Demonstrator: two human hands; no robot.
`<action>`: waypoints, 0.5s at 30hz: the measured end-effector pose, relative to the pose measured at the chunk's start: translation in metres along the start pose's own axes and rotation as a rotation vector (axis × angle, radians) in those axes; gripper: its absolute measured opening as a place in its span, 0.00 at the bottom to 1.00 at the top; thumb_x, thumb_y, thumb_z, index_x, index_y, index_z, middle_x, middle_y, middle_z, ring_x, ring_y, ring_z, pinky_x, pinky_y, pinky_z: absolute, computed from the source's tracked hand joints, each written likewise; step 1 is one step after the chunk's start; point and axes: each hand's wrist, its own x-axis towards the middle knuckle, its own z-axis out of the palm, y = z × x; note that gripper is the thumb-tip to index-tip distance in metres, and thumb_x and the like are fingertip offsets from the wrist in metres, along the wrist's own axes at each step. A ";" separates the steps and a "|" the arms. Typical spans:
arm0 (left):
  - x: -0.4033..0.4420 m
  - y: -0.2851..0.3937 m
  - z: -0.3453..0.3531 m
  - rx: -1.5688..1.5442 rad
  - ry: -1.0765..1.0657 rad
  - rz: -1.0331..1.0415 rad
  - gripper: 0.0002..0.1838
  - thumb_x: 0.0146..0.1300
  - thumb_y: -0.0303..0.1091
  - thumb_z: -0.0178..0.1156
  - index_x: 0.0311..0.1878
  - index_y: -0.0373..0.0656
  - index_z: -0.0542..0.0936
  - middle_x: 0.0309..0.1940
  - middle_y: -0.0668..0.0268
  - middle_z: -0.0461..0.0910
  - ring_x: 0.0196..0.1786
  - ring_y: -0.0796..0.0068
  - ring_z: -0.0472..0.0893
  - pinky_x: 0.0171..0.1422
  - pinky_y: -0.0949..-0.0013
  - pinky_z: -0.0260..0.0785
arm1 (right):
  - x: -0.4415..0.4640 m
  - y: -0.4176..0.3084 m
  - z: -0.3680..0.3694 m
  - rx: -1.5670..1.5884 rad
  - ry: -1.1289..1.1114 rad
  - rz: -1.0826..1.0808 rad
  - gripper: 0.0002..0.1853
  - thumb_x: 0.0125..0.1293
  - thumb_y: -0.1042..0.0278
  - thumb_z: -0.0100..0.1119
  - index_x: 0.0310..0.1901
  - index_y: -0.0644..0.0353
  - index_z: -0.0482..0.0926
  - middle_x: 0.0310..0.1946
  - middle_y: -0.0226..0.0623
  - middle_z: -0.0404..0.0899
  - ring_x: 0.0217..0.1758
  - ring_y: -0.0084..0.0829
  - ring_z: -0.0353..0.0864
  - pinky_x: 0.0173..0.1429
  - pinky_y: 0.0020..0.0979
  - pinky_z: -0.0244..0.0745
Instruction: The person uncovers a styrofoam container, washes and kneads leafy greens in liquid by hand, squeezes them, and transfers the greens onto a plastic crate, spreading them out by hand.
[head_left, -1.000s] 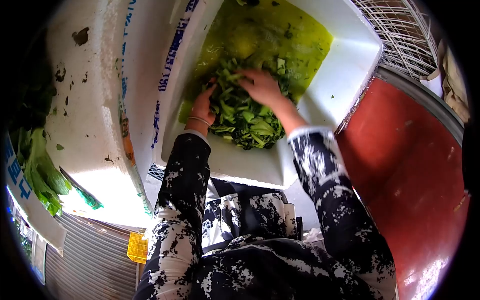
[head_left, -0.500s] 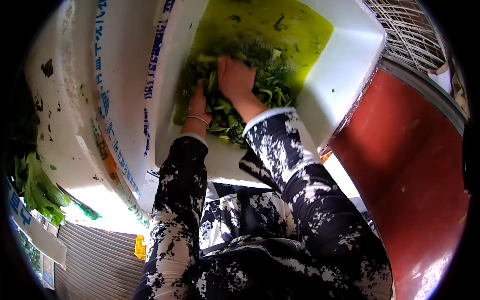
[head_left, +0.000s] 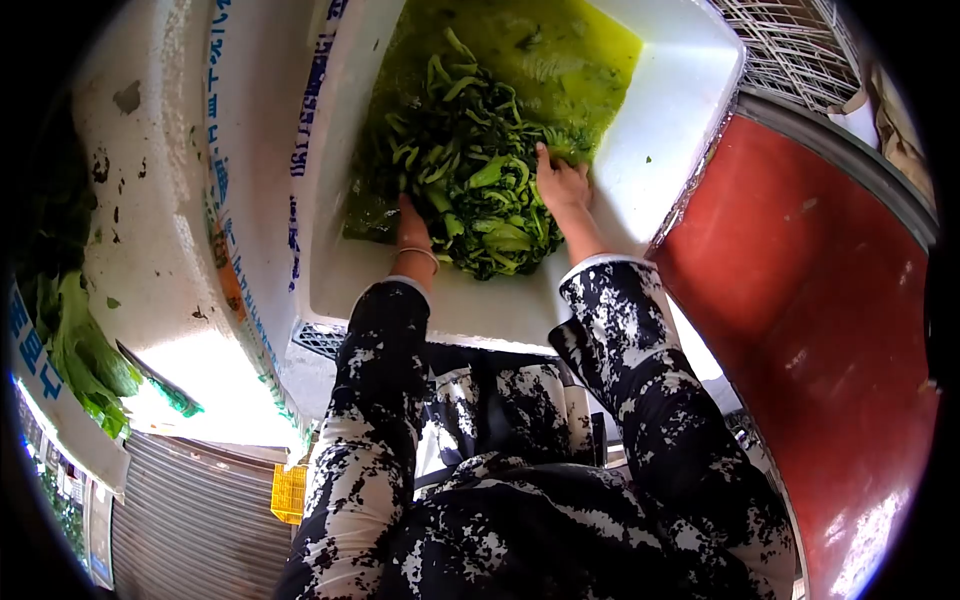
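A heap of chopped leafy greens (head_left: 485, 190) lies in a white foam box (head_left: 675, 110), partly in yellow-green water (head_left: 590, 50). At the heap's left side is my left hand (head_left: 412, 228), a thin bracelet on its wrist; its fingers reach down among the leaves and water and are mostly hidden. My right hand (head_left: 564, 185) touches the right side of the heap, thumb apart from the fingers, whose tips point into the water. The greens between the two hands are loosely piled.
Another foam box (head_left: 150, 250) with leaf scraps stands at the left, beside large green leaves (head_left: 85, 350). At the right is a red surface (head_left: 800, 330), with a white wire rack (head_left: 790, 50) above it. A yellow basket (head_left: 289, 493) sits lower left.
My right hand has moved from on top of the greens to their right side, its fingers opening. My left hand has dropped slightly lower. The greens are now bunched between both hands.
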 end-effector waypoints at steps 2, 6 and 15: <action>0.004 -0.005 0.003 0.001 -0.100 0.095 0.45 0.57 0.74 0.36 0.68 0.49 0.61 0.66 0.63 0.62 0.67 0.60 0.61 0.67 0.43 0.45 | -0.014 0.001 0.003 0.111 -0.002 0.035 0.39 0.62 0.27 0.27 0.63 0.46 0.68 0.69 0.52 0.49 0.71 0.50 0.51 0.73 0.43 0.43; -0.013 0.001 -0.001 0.032 -0.068 -0.092 0.47 0.53 0.77 0.40 0.65 0.49 0.65 0.64 0.63 0.66 0.66 0.58 0.64 0.66 0.43 0.50 | -0.012 0.016 0.036 0.392 -0.105 -0.057 0.41 0.60 0.28 0.35 0.65 0.54 0.64 0.68 0.51 0.53 0.70 0.50 0.54 0.72 0.43 0.44; -0.046 0.017 -0.005 -0.391 -0.602 -0.224 0.42 0.55 0.73 0.43 0.64 0.50 0.67 0.59 0.64 0.71 0.63 0.60 0.69 0.66 0.48 0.56 | -0.124 -0.027 -0.014 0.944 -0.188 -0.160 0.47 0.52 0.41 0.64 0.66 0.63 0.58 0.56 0.55 0.70 0.63 0.42 0.67 0.65 0.35 0.61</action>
